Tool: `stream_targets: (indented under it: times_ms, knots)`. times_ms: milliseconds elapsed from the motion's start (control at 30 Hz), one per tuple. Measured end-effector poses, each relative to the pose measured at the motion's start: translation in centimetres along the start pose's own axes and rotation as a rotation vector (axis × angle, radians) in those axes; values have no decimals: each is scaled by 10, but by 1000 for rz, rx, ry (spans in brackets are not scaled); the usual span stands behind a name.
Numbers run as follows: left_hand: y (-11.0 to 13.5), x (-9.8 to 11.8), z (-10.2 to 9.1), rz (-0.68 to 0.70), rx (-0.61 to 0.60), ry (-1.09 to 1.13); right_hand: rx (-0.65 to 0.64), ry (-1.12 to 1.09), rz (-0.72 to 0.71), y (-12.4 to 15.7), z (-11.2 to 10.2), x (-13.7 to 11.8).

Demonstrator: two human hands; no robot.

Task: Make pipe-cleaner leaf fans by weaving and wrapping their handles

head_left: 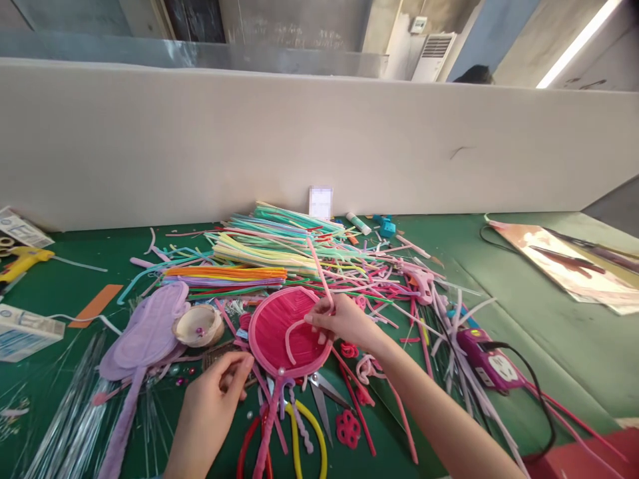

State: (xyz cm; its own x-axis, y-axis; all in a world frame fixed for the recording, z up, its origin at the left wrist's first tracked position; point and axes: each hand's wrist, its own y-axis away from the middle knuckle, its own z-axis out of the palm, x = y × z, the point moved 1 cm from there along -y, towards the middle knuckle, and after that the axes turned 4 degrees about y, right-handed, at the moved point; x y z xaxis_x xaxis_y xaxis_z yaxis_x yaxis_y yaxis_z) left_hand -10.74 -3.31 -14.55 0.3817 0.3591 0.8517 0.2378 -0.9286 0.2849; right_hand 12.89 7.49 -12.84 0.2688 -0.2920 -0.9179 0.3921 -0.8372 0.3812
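Note:
A light pink pipe cleaner (pixel 319 267) is pinched in my right hand (pixel 347 322); one end points up and the other curves down. Beneath it lies a round, deep pink fan (pixel 269 326) made of pipe cleaners, with a paler rim, a pearl bead at its base and a pink handle. My left hand (pixel 214 406) is just left of the handle, with thumb and fingers curled together; whatever they may hold is hidden. Under the fan are scissors with yellow handles (pixel 322 439) and pliers with red handles (pixel 248 442). A pink flower (pixel 348 428) of pipe cleaner lies to the right.
Bundles of coloured pipe cleaners (pixel 269 249) lie behind the fan. On the left are a lilac fan-shaped piece (pixel 150 326), a small bowl (pixel 198 326) and a yellow glue gun (pixel 24 263). A pink glue gun (pixel 420 279) and magenta device (pixel 492 359) lie right. A white partition (pixel 279 146) stands behind.

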Motion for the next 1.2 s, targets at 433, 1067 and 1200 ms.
stream_targets:
  times_ms: [433,1067,1200]
  knots:
    - [15,1,34,-140,56,160,-131,-35,41,-30,21,3]
    - [-6,-7,31,-90,-97,-69,-98,-94,44,-22,5,4]
    - [-4,2,38,-268,-138,157,-124,-85,48,-24,3,10]
